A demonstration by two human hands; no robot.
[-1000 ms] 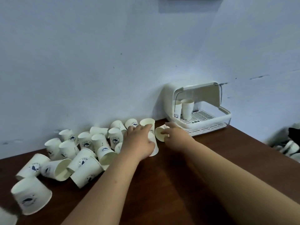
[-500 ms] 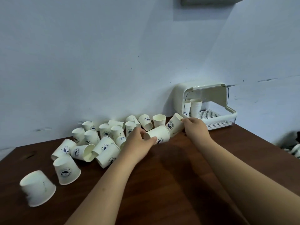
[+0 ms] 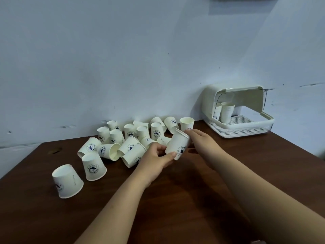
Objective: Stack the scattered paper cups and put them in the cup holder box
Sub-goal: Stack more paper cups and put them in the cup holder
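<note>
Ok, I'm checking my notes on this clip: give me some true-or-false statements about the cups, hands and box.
1. The left hand grips a tilted cup. True.
2. The cup holder box has its lid shut. False: the lid is raised.
3. Stacked cups stand inside the box. True.
4. The nearest cup stands mouth up. False: it stands mouth down.
5. The right hand reaches into the box. False: it is at the tilted cup's rim.

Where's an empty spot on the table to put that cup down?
Bare table lies between the two forearms, and more on the right, between the right hand and the cup holder box. It is crowded by the wall left of the left hand, where loose cups lie heaped.
</note>
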